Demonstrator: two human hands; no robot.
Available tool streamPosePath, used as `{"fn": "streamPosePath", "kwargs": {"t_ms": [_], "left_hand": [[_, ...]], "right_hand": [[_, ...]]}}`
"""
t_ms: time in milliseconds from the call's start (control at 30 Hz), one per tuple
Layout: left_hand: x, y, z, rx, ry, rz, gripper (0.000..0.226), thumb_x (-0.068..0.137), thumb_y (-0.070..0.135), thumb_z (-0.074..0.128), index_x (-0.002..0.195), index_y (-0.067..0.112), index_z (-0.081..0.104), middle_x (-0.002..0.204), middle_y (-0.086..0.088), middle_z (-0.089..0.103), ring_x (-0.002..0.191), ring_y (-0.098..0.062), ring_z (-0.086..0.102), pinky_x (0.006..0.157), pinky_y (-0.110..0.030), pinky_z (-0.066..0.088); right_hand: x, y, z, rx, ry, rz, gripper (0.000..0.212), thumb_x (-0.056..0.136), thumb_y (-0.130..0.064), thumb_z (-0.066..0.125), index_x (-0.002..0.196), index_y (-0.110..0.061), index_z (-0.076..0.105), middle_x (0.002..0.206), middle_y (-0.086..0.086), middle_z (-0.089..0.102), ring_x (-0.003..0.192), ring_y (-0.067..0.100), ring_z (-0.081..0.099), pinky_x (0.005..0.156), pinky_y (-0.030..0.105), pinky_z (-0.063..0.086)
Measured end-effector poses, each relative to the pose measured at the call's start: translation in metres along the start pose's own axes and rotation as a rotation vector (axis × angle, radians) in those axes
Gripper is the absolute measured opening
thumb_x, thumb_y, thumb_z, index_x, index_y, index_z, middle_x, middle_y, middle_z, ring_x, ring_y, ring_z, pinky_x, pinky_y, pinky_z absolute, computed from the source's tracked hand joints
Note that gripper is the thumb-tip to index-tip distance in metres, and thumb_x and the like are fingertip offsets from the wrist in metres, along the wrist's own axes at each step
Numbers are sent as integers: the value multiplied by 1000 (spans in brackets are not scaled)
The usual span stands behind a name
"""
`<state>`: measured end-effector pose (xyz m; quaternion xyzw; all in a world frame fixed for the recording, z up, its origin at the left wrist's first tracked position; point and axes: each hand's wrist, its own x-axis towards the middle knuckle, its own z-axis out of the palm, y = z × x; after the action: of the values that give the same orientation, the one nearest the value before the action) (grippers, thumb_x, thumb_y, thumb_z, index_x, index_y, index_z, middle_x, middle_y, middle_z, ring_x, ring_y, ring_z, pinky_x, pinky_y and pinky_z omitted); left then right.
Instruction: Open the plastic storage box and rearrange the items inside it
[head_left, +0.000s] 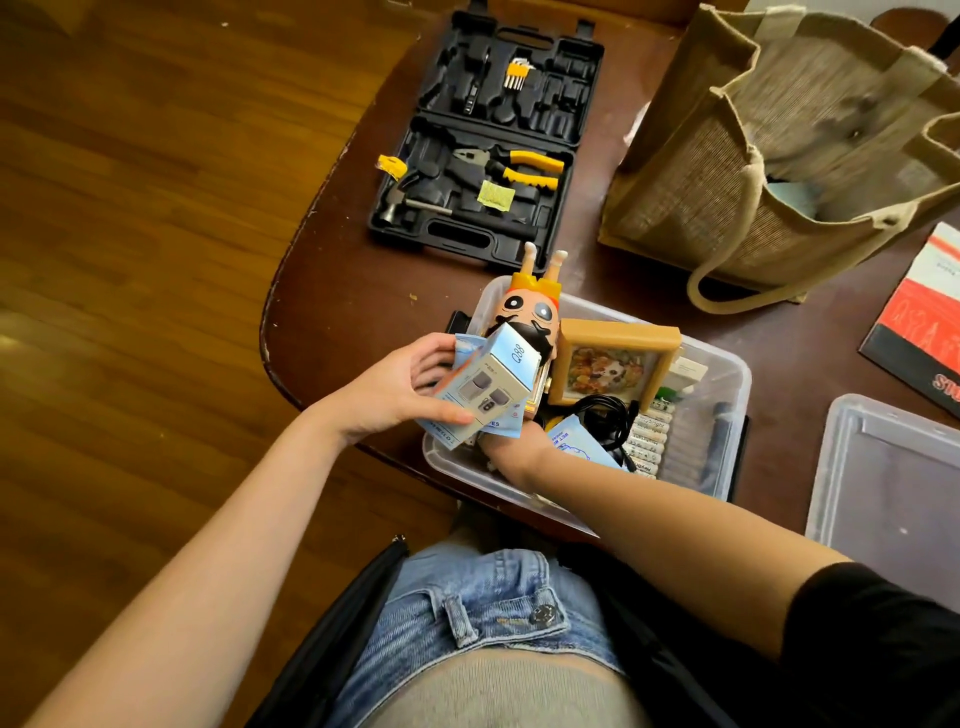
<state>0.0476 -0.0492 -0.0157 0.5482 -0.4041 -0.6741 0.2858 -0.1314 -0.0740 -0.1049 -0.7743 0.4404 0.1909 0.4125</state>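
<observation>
Now my left hand (402, 395) curls around a pale blue carton (491, 387) above the open storage box (727, 415). My right hand (511, 441) reaches under the carton; I cannot tell how its fingers lie.

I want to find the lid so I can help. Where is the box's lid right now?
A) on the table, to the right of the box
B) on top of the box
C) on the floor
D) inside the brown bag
A: the clear lid lies flat on the table, right of the open storage box.
</observation>
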Motion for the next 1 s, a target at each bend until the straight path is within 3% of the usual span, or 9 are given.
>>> {"fn": "streamPosePath", "kwargs": {"t_ms": [133,200,300,433,500,633,733,833,1000], "left_hand": [[-1,2,-1,13,-13,-8,78,63,11,80,131,16,43,130,-2,57,118,-13,57,100,-32,47],[-2,4,-3,-30,-19,4,75,65,7,82,130,18,45,131,-3,57,118,-13,57,97,-30,49],[0,7,-7,-101,-31,27,74,62,10,82,127,22,47,128,0,59,119,-12,57,94,-27,50],[9,13,-2,-33,-106,26,78,60,13,83,128,23,47,127,5,60,121,-11,55,94,-25,49],[15,14,5,67,-130,18,76,61,11,84,127,24,47,127,6,59,121,-10,55,98,-24,47],[25,14,20,323,-195,17,77,61,23,89,126,28,48,125,12,58,116,0,54,98,-17,43],[30,13,30,519,-227,6,73,63,34,86,124,35,45,120,17,54,107,7,53,85,-7,43],[32,11,34,586,-221,-9,74,66,33,85,127,35,43,119,17,52,106,5,52,82,-8,43],[28,11,34,564,-185,-16,73,67,32,85,127,35,44,120,17,53,107,7,51,81,-5,42]], "right_hand": [[-8,-2,-13,-158,-50,-216,25,98,-19,39,119,-10,49,119,11,58,102,24,57,78,27,45],[-19,-4,-23,-270,-76,-253,8,91,-15,49,97,-10,49,105,12,56,94,28,54,69,30,43],[-39,5,-37,-317,-66,-280,12,85,-15,56,78,-10,47,81,8,52,75,27,50,60,30,37],[-69,38,-62,-292,-66,-163,14,87,-23,57,95,-12,59,89,6,62,73,18,45,63,25,32],[-82,56,-75,-299,-58,-52,19,87,-25,57,97,-10,62,95,7,66,77,20,53,63,26,35],[-95,94,-94,-375,98,205,18,88,-19,53,84,-2,60,90,14,66,82,32,62,63,32,45],[-86,109,-97,-457,187,348,29,89,-8,52,62,-7,40,91,16,65,74,30,59,58,32,45],[-72,109,-94,-438,204,370,14,82,6,50,77,-3,59,95,17,67,82,33,64,56,33,43],[-59,117,-83,-325,288,398,25,78,10,48,92,1,67,95,17,68,83,35,65,56,34,43]]}}
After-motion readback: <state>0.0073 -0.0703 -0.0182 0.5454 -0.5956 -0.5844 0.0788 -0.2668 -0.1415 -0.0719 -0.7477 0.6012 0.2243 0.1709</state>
